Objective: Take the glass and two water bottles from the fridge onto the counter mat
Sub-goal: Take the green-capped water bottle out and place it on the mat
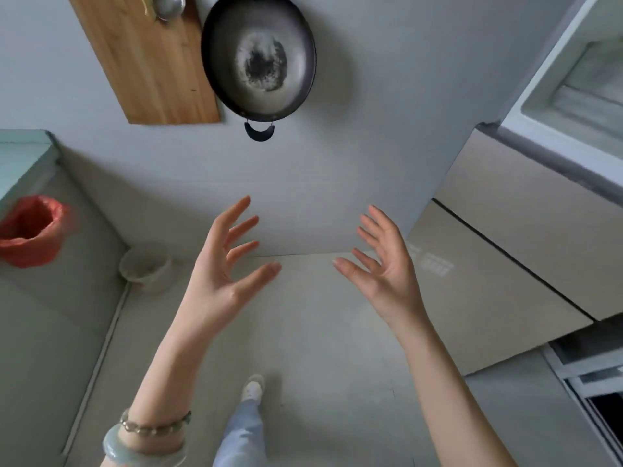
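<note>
My left hand and my right hand are raised in front of me, palms facing each other, fingers spread and relaxed, holding nothing. The fridge stands at the right with beige lower doors shut; its upper door appears swung open at the top right. No glass, water bottle or counter mat is in view.
A dark wok and a wooden board hang on the grey wall ahead. A counter edge is at the left, with a red-bagged bin and a white bowl on the floor below. My leg and shoe are underneath.
</note>
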